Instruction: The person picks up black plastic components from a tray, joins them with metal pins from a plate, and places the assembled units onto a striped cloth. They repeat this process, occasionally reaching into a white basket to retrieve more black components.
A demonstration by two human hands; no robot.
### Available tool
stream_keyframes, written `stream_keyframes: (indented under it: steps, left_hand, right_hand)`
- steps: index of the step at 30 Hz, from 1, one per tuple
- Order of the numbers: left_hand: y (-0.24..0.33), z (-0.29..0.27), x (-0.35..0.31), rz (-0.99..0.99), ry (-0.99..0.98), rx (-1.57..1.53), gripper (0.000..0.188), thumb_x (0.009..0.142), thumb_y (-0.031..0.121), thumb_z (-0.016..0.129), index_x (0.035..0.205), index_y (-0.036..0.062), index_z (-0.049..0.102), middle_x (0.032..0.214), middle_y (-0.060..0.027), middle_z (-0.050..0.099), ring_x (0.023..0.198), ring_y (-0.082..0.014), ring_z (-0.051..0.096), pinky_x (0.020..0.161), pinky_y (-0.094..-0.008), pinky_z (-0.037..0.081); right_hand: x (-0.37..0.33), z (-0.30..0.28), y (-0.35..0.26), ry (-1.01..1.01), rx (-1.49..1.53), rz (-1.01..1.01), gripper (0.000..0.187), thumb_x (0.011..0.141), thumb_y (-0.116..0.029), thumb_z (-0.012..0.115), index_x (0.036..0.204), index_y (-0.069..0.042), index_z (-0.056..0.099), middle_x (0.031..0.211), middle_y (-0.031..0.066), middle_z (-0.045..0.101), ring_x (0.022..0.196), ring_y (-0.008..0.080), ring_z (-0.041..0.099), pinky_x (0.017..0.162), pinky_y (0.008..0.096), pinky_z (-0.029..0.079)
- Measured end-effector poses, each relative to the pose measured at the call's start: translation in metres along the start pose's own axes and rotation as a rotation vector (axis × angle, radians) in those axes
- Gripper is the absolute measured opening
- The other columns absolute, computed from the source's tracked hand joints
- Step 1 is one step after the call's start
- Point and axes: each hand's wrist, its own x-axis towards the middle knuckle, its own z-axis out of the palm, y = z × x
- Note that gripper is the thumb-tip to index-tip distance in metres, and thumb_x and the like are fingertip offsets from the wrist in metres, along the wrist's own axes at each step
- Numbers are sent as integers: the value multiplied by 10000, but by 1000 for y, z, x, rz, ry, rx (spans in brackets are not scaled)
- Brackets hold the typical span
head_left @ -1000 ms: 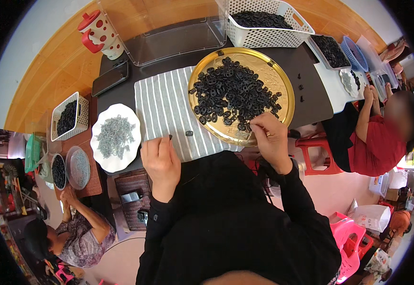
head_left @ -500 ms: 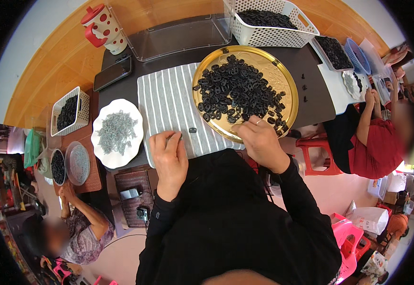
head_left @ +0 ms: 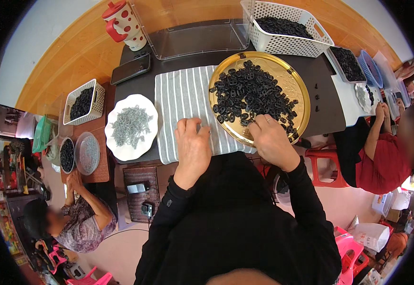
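Observation:
My left hand [head_left: 192, 147] rests over the grey-and-white striped cloth [head_left: 180, 90], fingers curled together; whatever they hold is hidden. At the near side of the round gold tray [head_left: 303, 95], my right hand [head_left: 272, 142] pinches its fingers among small black oval plastic pieces [head_left: 249, 90] with holes. Those pieces lie heaped in the tray, with some scattered toward its right edge. What sits between the right fingertips is too small to make out. Left of the cloth, a white scalloped plate [head_left: 114, 142] carries a pile of small silvery metal parts [head_left: 132, 126].
A white perforated basket [head_left: 290, 45] of black pieces and a clear plastic box [head_left: 199, 42] stand at the back. A phone [head_left: 131, 69] and a spotted tumbler [head_left: 126, 28] are at the far left. One person sits at each side, with containers of parts before them.
My left hand has shifted right, over where a single black piece lay on the cloth; that piece is now out of sight. My right hand stays at the tray's near side. The whole view has shifted slightly.

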Motion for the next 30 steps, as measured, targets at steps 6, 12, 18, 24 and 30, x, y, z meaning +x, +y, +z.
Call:
stream_keyframes:
  steps: [6,12,18,24,30]
  left_hand:
    - [-5,-4,6,-6,-59,-58,156,700,-45,618,851,-27,653,1050,-168,551,1010,-350,480,813,-422,384]
    - [-8,-5,11,70,-89,-52,158,703,-55,618,854,-15,596,973,-149,537,963,-340,481,796,-414,387]
    - [-13,-7,4,141,-161,-35,140,722,-92,608,839,-16,598,872,-151,575,855,-345,554,725,-379,455]
    - [-4,-21,-4,-42,-37,-651,319,771,-161,532,1044,-25,626,861,-135,561,741,-246,593,648,-301,481]
    - [3,-30,-17,-245,-134,-1033,480,828,-168,532,1278,-3,546,864,-48,559,781,-85,538,695,-214,460]
  right_hand:
    - [-2,3,6,184,197,72,155,716,48,542,866,24,573,853,151,498,837,344,529,730,405,456]
    - [-3,1,3,373,486,230,72,817,42,552,882,13,559,847,147,523,760,315,550,671,352,454]
    - [-2,-1,-25,460,866,346,50,862,50,561,896,17,577,814,78,543,704,159,530,636,263,415]
    - [6,17,-60,318,1048,350,47,886,38,573,926,17,582,809,44,533,701,107,496,636,238,395]
    - [22,24,-69,317,1034,284,46,887,33,582,925,8,581,792,43,513,703,116,480,633,239,392]
